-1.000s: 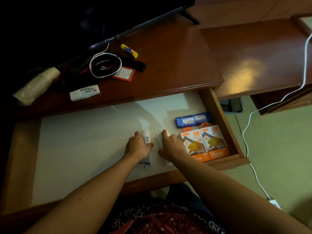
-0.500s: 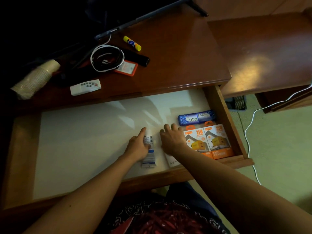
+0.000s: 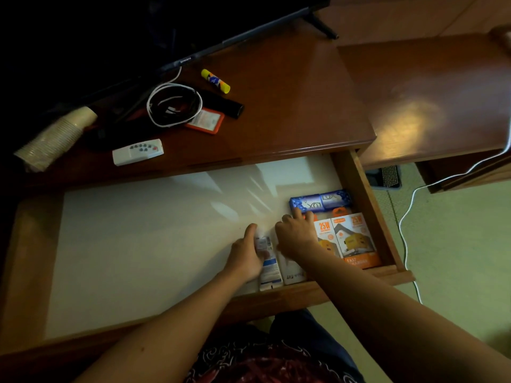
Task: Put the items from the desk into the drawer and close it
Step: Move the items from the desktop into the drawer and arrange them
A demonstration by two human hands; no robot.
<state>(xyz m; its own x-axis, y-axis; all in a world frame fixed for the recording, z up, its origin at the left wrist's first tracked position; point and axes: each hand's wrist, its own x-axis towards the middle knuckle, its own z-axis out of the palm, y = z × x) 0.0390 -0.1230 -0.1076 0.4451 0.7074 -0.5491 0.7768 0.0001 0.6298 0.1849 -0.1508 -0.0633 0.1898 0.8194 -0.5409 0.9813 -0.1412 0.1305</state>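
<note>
Dim wooden desk with its drawer pulled open.

A white-and-blue tube is gripped by the curled fingers of the left hand; a white box is covered by the right hand, its fingers extended and close together. Beyond the right fingertips a blue soap pack is seen; beside them, two orange charger boxes. A remote, coiled cable and glue stick are left on the desk.

The desk is glossy varnished red-brown wood that mirrors the lamp light; below its front edge the drawer has matching wooden walls and a smooth, matt white floor, and at the drawer's right end lie printed cardboard boxes with a slight sheen
</note>
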